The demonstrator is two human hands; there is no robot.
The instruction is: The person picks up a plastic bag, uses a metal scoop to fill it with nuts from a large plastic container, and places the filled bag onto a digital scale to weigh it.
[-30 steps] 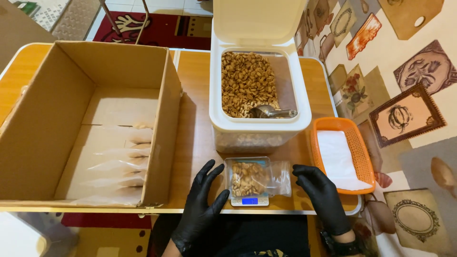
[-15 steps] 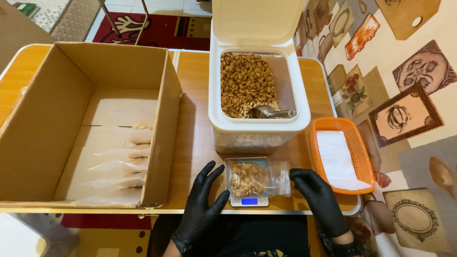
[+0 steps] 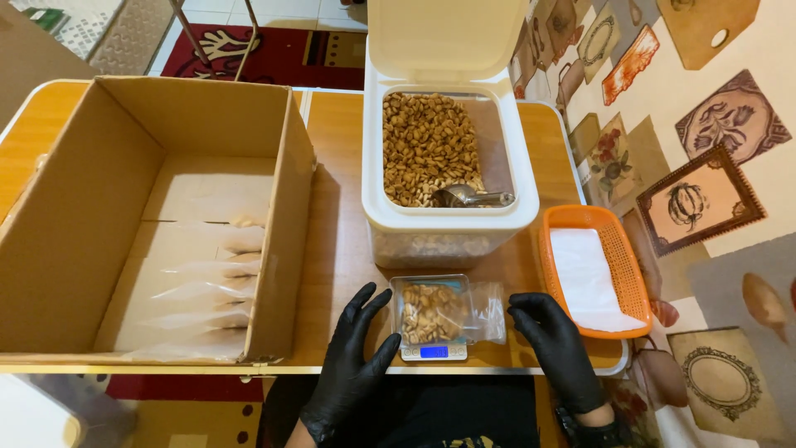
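A wooden desk (image 3: 336, 241) filled mid-frame, red rug (image 3: 274, 54) at the top; the gloved left hand (image 3: 352, 369) and right hand (image 3: 555, 348) lay with fingers spread beside the bagged scale (image 3: 433, 351).

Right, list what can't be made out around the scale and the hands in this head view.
- Scale: its lit display is too small to read; the clear bag of brown pieces covers its platform.
- Scoop: bowl partly buried in the white bin.
- Left hand and right hand: wrists cut off by the bottom edge.
- Cardboard box: its near wall hides the lowest bags inside.
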